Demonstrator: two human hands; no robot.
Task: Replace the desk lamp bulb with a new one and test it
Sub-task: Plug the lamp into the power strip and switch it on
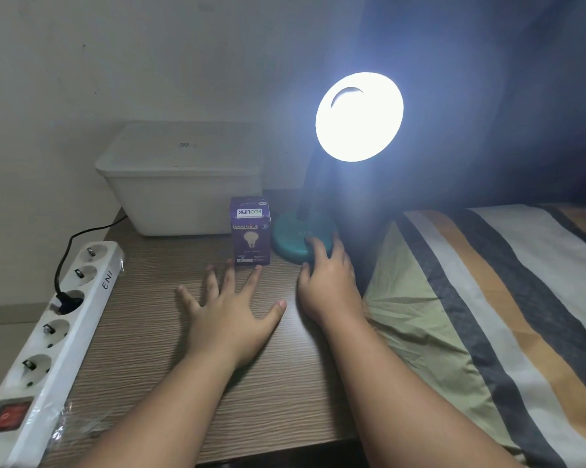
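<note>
The desk lamp's head [359, 116] glows bright white and faces me; glare hides the bulb inside. Its round teal base [290, 236] stands at the table's far right. My right hand [328, 285] rests on the front edge of that base, fingertips touching it, holding nothing. A purple bulb box [250, 231] stands upright just left of the base. My left hand [231, 315] lies flat on the wooden table [170, 366], fingers spread, fingertips close to the box.
A white power strip [52, 336] with a red switch lies along the table's left edge, one black plug in it. A white lidded bin [183, 184] stands at the back. A striped pillow [487, 315] borders the right side.
</note>
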